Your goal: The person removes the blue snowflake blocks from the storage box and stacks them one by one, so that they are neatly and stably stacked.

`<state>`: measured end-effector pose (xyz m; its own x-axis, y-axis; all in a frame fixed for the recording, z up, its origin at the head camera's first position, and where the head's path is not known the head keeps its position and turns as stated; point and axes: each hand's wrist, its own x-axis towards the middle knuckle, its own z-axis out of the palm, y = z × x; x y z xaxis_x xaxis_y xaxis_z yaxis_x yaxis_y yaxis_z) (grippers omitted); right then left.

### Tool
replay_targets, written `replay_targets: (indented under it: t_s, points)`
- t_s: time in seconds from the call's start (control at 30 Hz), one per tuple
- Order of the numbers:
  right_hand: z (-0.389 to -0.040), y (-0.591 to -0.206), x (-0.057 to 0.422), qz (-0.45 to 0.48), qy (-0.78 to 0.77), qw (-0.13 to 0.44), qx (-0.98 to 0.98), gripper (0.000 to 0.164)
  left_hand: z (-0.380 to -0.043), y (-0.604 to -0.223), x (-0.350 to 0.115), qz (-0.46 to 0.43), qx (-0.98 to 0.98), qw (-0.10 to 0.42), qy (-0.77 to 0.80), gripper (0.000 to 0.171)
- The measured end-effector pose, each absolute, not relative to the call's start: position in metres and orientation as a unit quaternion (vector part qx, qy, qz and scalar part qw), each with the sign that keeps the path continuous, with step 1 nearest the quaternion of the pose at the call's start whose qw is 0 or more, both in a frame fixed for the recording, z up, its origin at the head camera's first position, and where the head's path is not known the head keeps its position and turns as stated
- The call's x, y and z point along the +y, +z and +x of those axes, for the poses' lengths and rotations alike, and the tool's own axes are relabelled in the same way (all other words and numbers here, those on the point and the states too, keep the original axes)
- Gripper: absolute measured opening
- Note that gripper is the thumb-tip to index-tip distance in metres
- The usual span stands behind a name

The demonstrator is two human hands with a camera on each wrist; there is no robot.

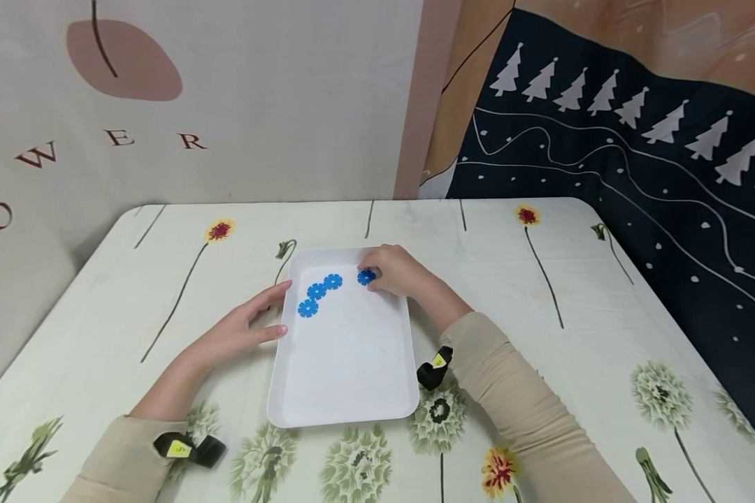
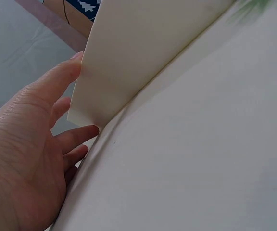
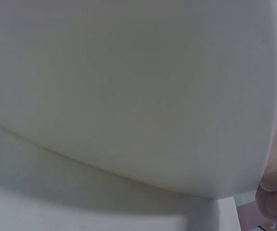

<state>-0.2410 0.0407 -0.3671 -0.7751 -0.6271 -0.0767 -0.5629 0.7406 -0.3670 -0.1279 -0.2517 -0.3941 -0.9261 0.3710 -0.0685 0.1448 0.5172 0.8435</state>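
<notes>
A white rectangular tray (image 1: 352, 370) lies on the table in the head view. Three blue notched discs (image 1: 317, 291), like snowflake-shaped building pieces, form a slanting row in its upper left part. Another blue notched disc (image 1: 366, 277) is pinched between the thumb and fingers of my right hand (image 1: 395, 271), over the tray's upper right. My left hand (image 1: 242, 326) rests at the tray's left side, its fingers loosely extended and fingertips at the rim. In the left wrist view, the left hand's fingers (image 2: 64, 77) touch the tray's outer wall (image 2: 124, 53).
The table (image 1: 478, 279) has a cover printed with flowers. Behind it hangs a pale cloth (image 1: 289, 105) with letters, and at the right a dark cloth (image 1: 541, 161) with white trees. Black straps (image 1: 435, 368) sit on both sleeved wrists.
</notes>
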Motion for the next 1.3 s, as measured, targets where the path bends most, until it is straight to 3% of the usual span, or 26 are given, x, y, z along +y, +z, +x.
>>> replay_targets:
  t_s: [0.6, 1.3]
  points:
    - [-0.2428, -0.3684, 0.0416, -0.335, -0.157, 0.097, 0.924, 0.028, -0.1283, -0.3956, -0.2516, 0.143, 0.866, 0.121, 0.463, 0.078]
    - [-0.2410, -0.3652, 0.0457, -0.351, -0.192, 0.103, 0.911, 0.034, -0.1286, -0.3963, -0.2517, 0.147, 0.867, 0.118, 0.462, 0.077]
